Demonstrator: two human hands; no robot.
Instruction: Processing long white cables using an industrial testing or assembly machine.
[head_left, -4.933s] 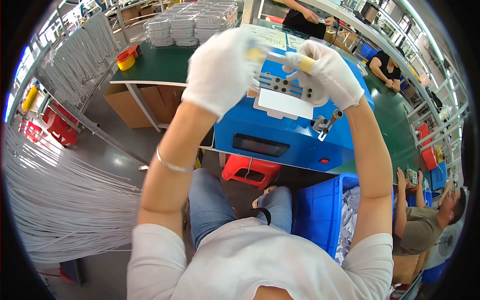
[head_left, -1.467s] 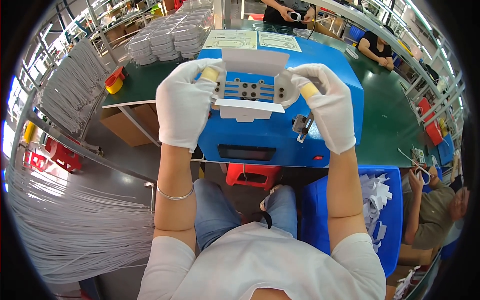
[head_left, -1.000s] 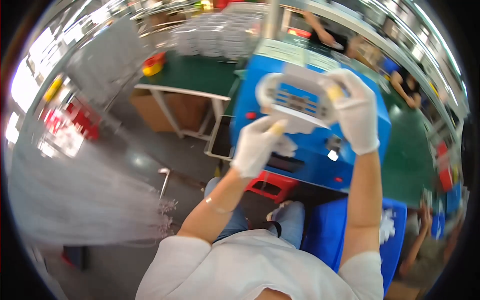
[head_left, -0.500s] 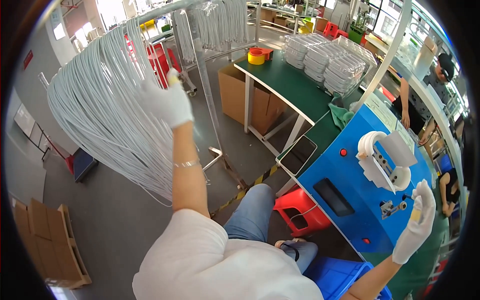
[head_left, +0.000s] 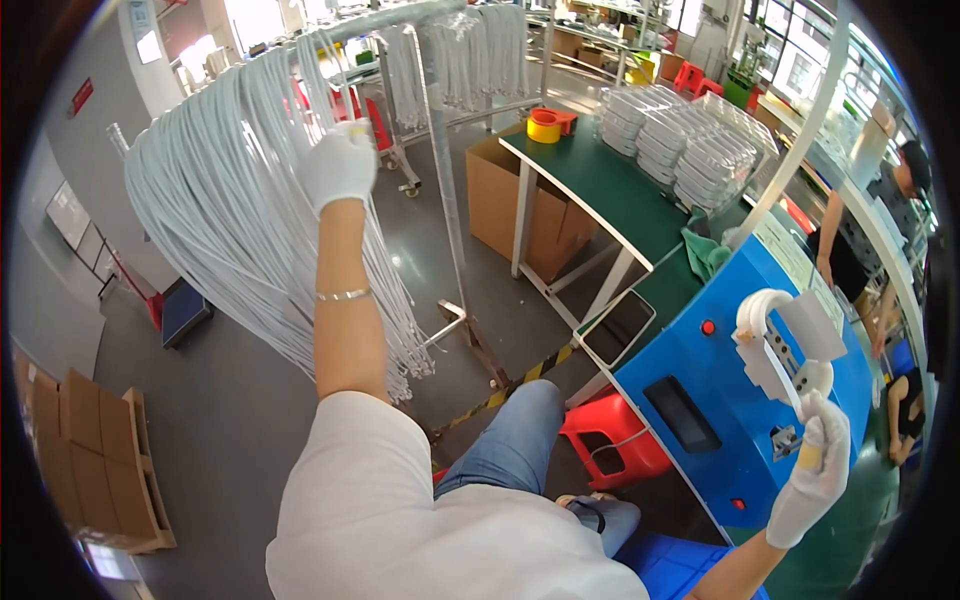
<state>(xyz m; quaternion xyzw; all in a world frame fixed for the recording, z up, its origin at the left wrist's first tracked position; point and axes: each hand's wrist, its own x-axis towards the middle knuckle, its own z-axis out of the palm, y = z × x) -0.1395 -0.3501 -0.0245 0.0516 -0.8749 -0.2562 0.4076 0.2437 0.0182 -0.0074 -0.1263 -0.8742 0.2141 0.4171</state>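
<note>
My left hand [head_left: 342, 168], in a white glove, is raised at the right side of a thick bundle of pale grey cables [head_left: 215, 190] hung over a metal rail. Its fingers are curled closed against the strands; what they hold is hidden. My right hand [head_left: 810, 470], gloved in white with a yellow patch, is over a blue bench machine [head_left: 660, 375]. Its fingers point upward, close below the machine's white roll-like fitting [head_left: 768, 345], and I see nothing in them. Partly behind this hand is a small metal clamp [head_left: 785, 442].
A green-topped table [head_left: 600, 185] carries stacked clear plastic trays [head_left: 680, 140] and a yellow tape roll [head_left: 543, 126]. Below are a cardboard box [head_left: 500, 205], a red stool [head_left: 620, 440] and a blue bin [head_left: 665, 565]. Cartons [head_left: 95, 460] stand at left. Another person [head_left: 880, 215] works at right.
My left hand has closed beside the cables, and its forearm is more upright. The right hand has shifted left and down, nearer the white fitting. The whole view has turned slightly.
</note>
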